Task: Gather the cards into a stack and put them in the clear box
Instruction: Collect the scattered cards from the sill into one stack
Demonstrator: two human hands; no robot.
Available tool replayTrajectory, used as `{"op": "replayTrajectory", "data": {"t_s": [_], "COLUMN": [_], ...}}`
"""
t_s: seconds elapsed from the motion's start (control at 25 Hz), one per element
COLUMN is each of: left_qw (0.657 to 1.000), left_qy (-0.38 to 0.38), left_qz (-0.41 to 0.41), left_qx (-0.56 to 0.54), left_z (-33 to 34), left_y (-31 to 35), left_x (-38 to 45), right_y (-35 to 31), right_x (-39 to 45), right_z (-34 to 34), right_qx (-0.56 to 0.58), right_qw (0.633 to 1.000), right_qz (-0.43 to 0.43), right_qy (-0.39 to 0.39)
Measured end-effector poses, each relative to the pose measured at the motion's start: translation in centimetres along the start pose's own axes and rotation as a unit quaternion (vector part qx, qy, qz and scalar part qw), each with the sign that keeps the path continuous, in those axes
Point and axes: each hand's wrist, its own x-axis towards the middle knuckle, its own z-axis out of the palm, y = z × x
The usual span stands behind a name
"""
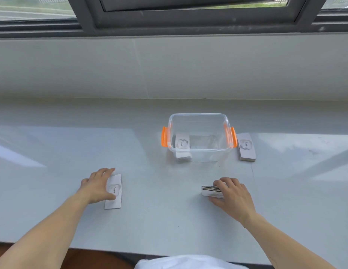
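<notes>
- Nearest us, the left hand (98, 186) rests on a pile of cards (113, 191) lying flat on the pale tabletop (52, 162), fingers spread loosely across its left edge, thumb at the near end. It touches the pile but we cannot tell that it has closed on it.
- Level with it, the right hand (231, 193) curls over a second card stack (211, 190), fingers hooked along the far edge and thumb under the near one. We judge this a grip, the stack tipped up slightly on its left side.
- We read the step as gathering: two piles are being collected. The next move calls for squaring them together and lifting them.
- Farther off, the clear box (199, 136) with orange latches stands open; one card bundle (182, 145) appears to sit inside at its left.
- Just right of the box, a third stack (246, 147) waits on the table, untouched.
</notes>
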Motion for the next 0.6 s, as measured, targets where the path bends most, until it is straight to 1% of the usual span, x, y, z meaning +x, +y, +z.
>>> {"op": "replayTrajectory", "data": {"t_s": [0.08, 0.16, 0.24, 0.36, 0.44, 0.48, 0.52, 0.56, 0.6], "left_qw": [1.0, 0.999, 1.0, 0.999, 0.998, 0.996, 0.988, 0.968, 0.941], "left_qy": [-0.007, 0.015, 0.026, 0.019, 0.052, 0.077, 0.102, 0.119, 0.13], "left_qz": [-0.001, 0.0, 0.003, 0.003, 0.011, 0.015, 0.019, 0.02, 0.022], "left_qx": [-0.022, -0.031, -0.011, 0.027, 0.016, -0.034, -0.118, -0.219, -0.313], "left_z": [0.6, 1.3, 1.2, 0.9, 0.4, 0.0, -0.5, -1.0, -1.5], "left_y": [-0.2, 0.5, 1.3, 1.9, 2.5, 3.1, 4.0, 4.9, 5.8], "left_x": [-0.2, -0.2, 0.1, 0.2, 0.4, 0.5, 0.5, 0.6, 0.6], "right_y": [-0.1, -0.2, -0.2, -0.1, -0.1, -0.1, 0.0, 0.1, 0.0], "right_x": [-0.1, -0.4, -0.6, -0.5, -0.3, -0.3, -0.3, -0.3, -0.2], "right_z": [0.0, 0.1, 0.1, 0.0, 0.0, 0.1, 0.1, 0.1, 0.1], "right_qx": [0.0, -0.001, -0.003, 0.0, -0.001, 0.0, 0.0, 0.0, 0.002], "right_qw": [1.0, 1.0, 1.0, 1.0, 1.0, 1.0, 1.0, 1.0, 1.0], "right_qz": [0.002, 0.003, 0.003, 0.008, 0.006, 0.006, 0.006, 0.005, 0.004], "right_qy": [-0.004, -0.01, -0.013, -0.015, -0.018, -0.019, -0.019, -0.017, -0.015]}}
